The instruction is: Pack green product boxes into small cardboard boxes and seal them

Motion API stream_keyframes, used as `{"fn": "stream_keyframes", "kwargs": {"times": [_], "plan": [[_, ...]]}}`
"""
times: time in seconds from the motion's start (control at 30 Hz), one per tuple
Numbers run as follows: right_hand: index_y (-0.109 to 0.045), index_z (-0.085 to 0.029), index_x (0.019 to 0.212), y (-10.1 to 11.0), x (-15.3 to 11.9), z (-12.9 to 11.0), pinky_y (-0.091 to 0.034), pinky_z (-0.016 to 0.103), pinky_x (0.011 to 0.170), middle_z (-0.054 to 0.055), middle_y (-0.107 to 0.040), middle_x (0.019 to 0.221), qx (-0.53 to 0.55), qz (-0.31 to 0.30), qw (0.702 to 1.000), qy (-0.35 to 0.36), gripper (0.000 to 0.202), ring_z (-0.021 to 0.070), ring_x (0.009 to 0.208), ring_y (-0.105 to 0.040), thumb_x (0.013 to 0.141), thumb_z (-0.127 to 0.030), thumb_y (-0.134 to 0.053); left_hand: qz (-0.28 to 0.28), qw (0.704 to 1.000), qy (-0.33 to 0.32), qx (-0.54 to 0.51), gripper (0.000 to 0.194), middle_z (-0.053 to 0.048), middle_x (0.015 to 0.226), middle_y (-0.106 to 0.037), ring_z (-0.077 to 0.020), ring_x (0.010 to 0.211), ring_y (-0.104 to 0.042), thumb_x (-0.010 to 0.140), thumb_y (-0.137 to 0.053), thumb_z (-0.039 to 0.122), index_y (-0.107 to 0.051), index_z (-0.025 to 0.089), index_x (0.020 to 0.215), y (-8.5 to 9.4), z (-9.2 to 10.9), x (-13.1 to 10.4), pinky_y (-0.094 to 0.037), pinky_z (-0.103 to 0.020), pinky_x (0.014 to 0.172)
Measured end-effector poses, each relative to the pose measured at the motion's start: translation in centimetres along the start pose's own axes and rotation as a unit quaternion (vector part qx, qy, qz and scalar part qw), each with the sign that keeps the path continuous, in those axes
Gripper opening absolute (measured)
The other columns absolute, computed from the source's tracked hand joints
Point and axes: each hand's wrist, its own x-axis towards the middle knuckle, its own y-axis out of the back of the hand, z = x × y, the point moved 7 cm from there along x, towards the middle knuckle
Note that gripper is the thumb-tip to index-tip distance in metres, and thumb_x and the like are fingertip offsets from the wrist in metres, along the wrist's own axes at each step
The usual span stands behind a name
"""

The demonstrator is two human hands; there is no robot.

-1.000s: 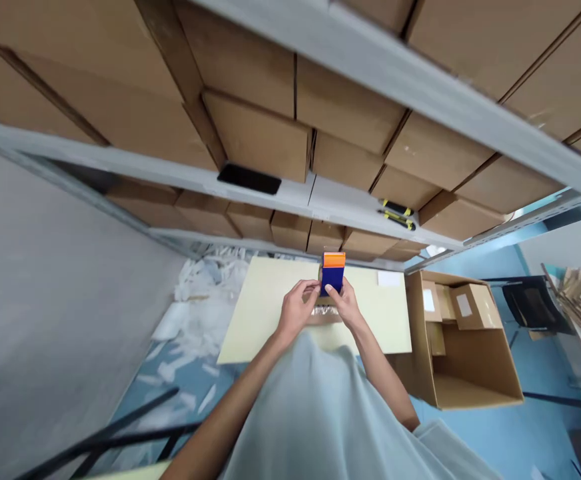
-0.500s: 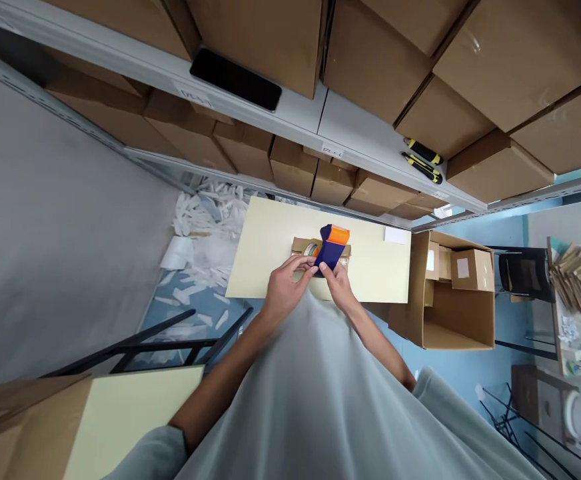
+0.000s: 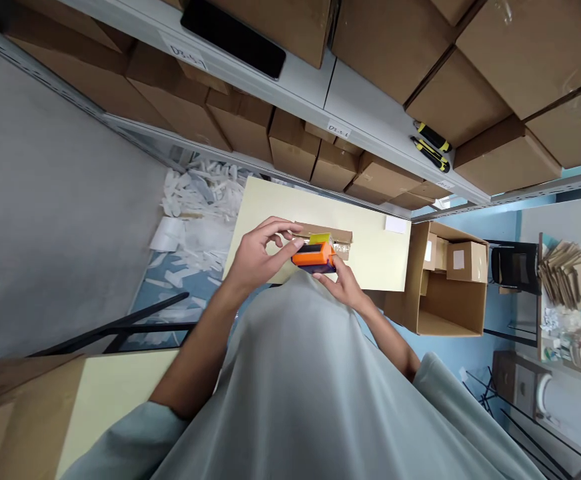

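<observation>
My right hand [image 3: 343, 283] grips an orange and dark-blue tape dispenser [image 3: 314, 259] from its right side, just above the near edge of the table. A yellowish roll of tape [image 3: 320, 238] shows at the far side of the dispenser. My left hand [image 3: 260, 255] is on the left, fingers apart and curved; its thumb tip is at the dispenser's left end, and I cannot tell if it touches. Behind them a brown cardboard piece or small box [image 3: 338, 233], with something shiny and clear by it, lies on the pale-yellow table [image 3: 370, 263].
A large open carton [image 3: 450, 317] with smaller boxes stands right of the table. Shelving full of cardboard boxes [image 3: 290, 150] rises beyond, holding a black phone-like slab [image 3: 233, 37] and two yellow-black utility knives [image 3: 431, 147]. White packing scraps [image 3: 205, 207] lie at left; a white label [image 3: 395, 224] is on the table.
The dispenser has turned from upright, dark-blue side showing, to lying flatter with its orange part toward me. My left hand has come away leftward, its fingers spreading. The view has shifted slightly.
</observation>
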Motion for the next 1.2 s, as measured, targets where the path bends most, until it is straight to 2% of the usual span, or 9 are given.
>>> {"fn": "stream_keyframes", "kwargs": {"times": [0.1,0.23,0.47,0.67,0.83,0.9,0.97,1.07,1.2], "plan": [[-0.069,-0.023,0.125,0.4,-0.4,-0.3,-0.062,0.042,0.103,0.011,-0.078,0.118,-0.039,-0.018,0.999,0.012,0.038,0.0288,0.113,-0.072,0.108,-0.057,-0.076,-0.038,0.999,-0.007,0.022,0.025,-0.007,0.102,-0.079,-0.019,0.087,-0.068,0.096,-0.078,0.046,-0.085,0.023,0.1,-0.1,1.5,0.5,-0.057,-0.032,0.077],[-0.07,-0.023,0.12,0.8,-0.7,-0.4,-0.061,0.042,0.103,0.011,-0.078,0.117,-0.074,-0.015,0.997,0.022,0.036,0.0286,0.11,-0.072,0.106,-0.055,-0.077,-0.062,0.997,0.006,0.035,0.021,-0.006,0.097,-0.079,-0.0182,0.082,-0.064,0.094,-0.077,0.044,-0.085,0.024,0.094,-0.4,1.9,0.4,-0.055,-0.032,0.075],[-0.072,-0.022,0.107,0.5,-0.6,0.7,-0.058,0.035,0.082,0.004,-0.077,0.097,-0.07,-0.009,0.995,-0.071,0.042,0.0244,0.088,-0.071,0.098,-0.062,-0.078,-0.033,0.998,0.04,0.036,0.02,-0.005,0.094,-0.079,-0.0174,0.076,-0.061,0.096,-0.073,0.041,-0.085,0.024,0.095,-0.9,-0.5,-0.5,-0.053,-0.031,0.071],[-0.076,-0.021,0.113,1.2,-0.7,0.7,-0.055,0.033,0.082,0.003,-0.079,0.099,-0.045,-0.102,0.985,-0.13,0.052,0.0239,0.089,-0.072,0.1,-0.072,-0.073,0.077,0.987,0.141,-0.023,0.022,-0.005,0.091,-0.081,-0.0188,0.08,-0.07,0.09,-0.078,0.044,-0.083,0.023,0.091,-1.4,-5.5,-3.0,-0.062,-0.031,0.079],[-0.075,-0.02,0.104,5.0,-1.0,1.2,-0.05,0.031,0.074,0.004,-0.077,0.09,-0.113,-0.204,0.957,-0.17,0.058,0.0228,0.082,-0.07,0.101,-0.078,-0.07,0.243,0.943,0.202,-0.1,0.021,-0.004,0.088,-0.078,-0.0171,0.077,-0.069,0.085,-0.085,0.04,-0.081,0.02,0.093,2.4,-10.4,-3.6,-0.067,-0.033,0.078],[-0.074,-0.019,0.103,6.7,-0.2,1.5,-0.05,0.029,0.071,0.005,-0.078,0.09,-0.11,-0.22,0.952,-0.184,0.061,0.0216,0.081,-0.07,0.1,-0.08,-0.069,0.263,0.927,0.223,-0.149,0.023,-0.004,0.089,-0.077,-0.0172,0.079,-0.07,0.082,-0.09,0.038,-0.079,0.02,0.091,3.2,-12.5,-3.0,-0.07,-0.035,0.082],[-0.074,-0.018,0.103,8.4,1.4,1.8,-0.05,0.028,0.069,0.006,-0.079,0.09,-0.118,-0.232,0.945,-0.197,0.062,0.0202,0.078,-0.071,0.098,-0.08,-0.071,0.249,0.908,0.263,-0.21,0.026,-0.003,0.089,-0.075,-0.0168,0.081,-0.07,0.078,-0.094,0.037,-0.077,0.02,0.088,2.3,-14.7,-2.6,-0.073,-0.04,0.09],[-0.073,-0.018,0.099,10.6,4.5,2.3,-0.05,0.026,0.064,0.006,-0.08,0.085,-0.155,-0.248,0.932,-0.212,0.062,0.018,0.071,-0.071,0.093,-0.079,-0.079,0.236,0.872,0.314,-0.292,0.03,-0.002,0.088,-0.072,-0.0154,0.083,-0.07,0.077,-0.096,0.038,-0.074,0.021,0.089,-0.6,-17.5,-2.7,-0.073,-0.048,0.101],[-0.072,-0.018,0.093,11.9,8.0,3.1,-0.051,0.025,0.06,0.006,-0.081,0.081,-0.162,-0.286,0.916,-0.23,0.064,0.0167,0.068,-0.072,0.085,-0.079,-0.087,0.252,0.829,0.351,-0.354,0.029,0.0,0.085,-0.069,-0.0147,0.084,-0.069,0.078,-0.095,0.035,-0.072,0.021,0.09,-4.0,-20.2,-3.3,-0.069,-0.055,0.108]]}}
